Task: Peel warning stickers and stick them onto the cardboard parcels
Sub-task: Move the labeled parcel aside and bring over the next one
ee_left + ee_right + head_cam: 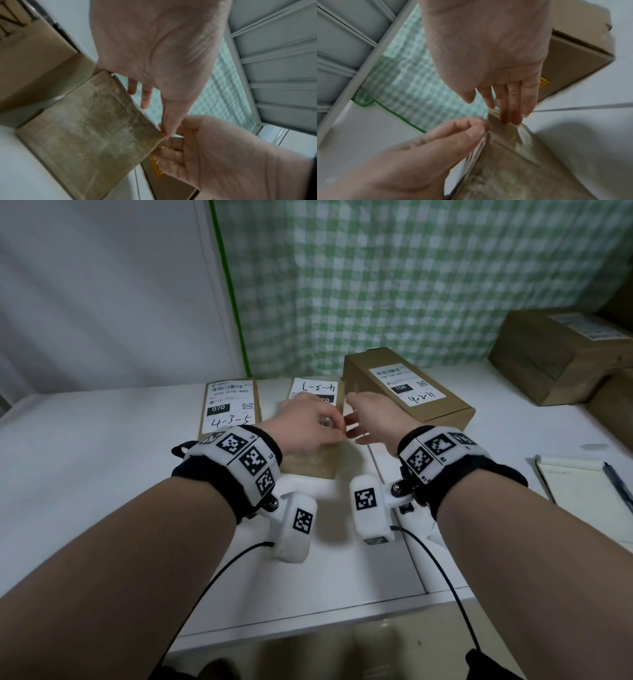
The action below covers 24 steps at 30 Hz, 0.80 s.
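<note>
middle parcel [317,453] under both hands; left hand [303,424] pinches at its edge; right hand [373,419] fingers straight, touching it

Three parcels in a row on the bench [102,491], left parcel [230,409], middle parcel [313,455] beside it, right parcel [407,386] set further back, stacked boxes [555,354] far right, notepad [579,491] near right edge

3 cardboard parcels in a row on the counter [102,474]: left parcel [230,409], mid parcel [315,460], right parcel [411,386]. 2 more boxes [561,354] stacked far right. 1 notepad [575,487], 1 pen [618,487]. 2 hands: left hand [305,426], right hand [376,419].
</note>
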Tool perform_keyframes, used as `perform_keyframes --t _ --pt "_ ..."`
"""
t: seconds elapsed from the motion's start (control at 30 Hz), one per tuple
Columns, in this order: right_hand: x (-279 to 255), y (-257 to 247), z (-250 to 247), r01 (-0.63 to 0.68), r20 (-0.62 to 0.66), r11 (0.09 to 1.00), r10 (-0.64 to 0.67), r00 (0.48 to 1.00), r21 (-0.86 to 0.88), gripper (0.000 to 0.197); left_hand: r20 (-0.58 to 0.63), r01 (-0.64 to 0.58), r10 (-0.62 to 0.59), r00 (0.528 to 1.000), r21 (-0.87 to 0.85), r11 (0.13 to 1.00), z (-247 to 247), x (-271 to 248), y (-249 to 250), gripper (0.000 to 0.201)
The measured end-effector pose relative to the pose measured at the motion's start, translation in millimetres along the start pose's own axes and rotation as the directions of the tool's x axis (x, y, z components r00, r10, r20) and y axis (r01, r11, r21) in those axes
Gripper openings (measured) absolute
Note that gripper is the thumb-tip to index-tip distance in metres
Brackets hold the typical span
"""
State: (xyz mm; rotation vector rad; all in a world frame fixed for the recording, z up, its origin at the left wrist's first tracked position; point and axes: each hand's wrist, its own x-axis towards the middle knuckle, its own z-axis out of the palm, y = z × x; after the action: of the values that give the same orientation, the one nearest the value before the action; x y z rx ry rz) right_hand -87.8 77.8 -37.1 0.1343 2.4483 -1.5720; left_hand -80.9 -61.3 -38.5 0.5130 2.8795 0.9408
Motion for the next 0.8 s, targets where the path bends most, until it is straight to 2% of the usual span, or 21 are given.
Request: perform_keyframes --t 0.07,0.13,0.2,0.3,0.43,0.5,0.57,0.63,0.73,0.8 --pt "-4 3 -5 -0.020 -0.010 0.999 0.020 1.000 0.030 0.022 -0.010 -0.016 0.016 1.000 -0.057 0.998 0 -4 -1 0.010" --pt "-8 7 -8 -0.033 0.001 0.997 0.033 0.999 0.064 0.032 -0.037 0.020 -0.022 0.999 -0.054 0.998 4 -4 -5 0.014" --pt "-10 9 -11 -0.037 -0.004 0.997 0.037 0.999 0.074 0.040 -0.073 0.125 -0.128 0.989 -0.042 0.991 10 -2 -9 0.028" --pt "-11 10 -11 -0.044 -0.010 0.996 0.044 0.999 0.075 0.043 -0.086 0.271 -0.274 0.958 -0.044 0.962 15 -2 -9 0.053" --pt "-7 15 -11 -0.048 -0.031 0.996 0.050 0.998 0.076 0.044 -0.133 0.378 -0.379 0.916 -0.034 0.925 16 -3 -3 0.066" --pt "-7 17 -13 -0.039 -0.064 0.996 0.044 0.997 0.078 0.044 -0.170 0.383 -0.393 0.904 -0.091 0.919 14 -3 -4 0.065" --pt "-8 18 -17 -0.030 -0.105 0.998 0.036 0.994 0.062 0.044 -0.200 0.356 -0.409 0.890 -0.254 0.899 10 -6 -5 0.059" --pt "-11 18 -21 -0.029 -0.131 0.998 0.037 0.991 0.062 0.047 -0.236 0.279 -0.394 0.888 -0.405 0.871 5 -11 -7 0.047" --pt "-20 17 -27 -0.042 -0.117 0.994 0.055 0.992 0.105 0.049 -0.251 0.179 -0.358 0.899 -0.537 0.824 -1 -19 -7 0.029" --pt "-27 17 -28 -0.057 -0.107 0.986 0.074 0.991 0.154 0.046 -0.200 0.158 -0.332 0.922 -0.588 0.793 -2 -26 -7 0.022"
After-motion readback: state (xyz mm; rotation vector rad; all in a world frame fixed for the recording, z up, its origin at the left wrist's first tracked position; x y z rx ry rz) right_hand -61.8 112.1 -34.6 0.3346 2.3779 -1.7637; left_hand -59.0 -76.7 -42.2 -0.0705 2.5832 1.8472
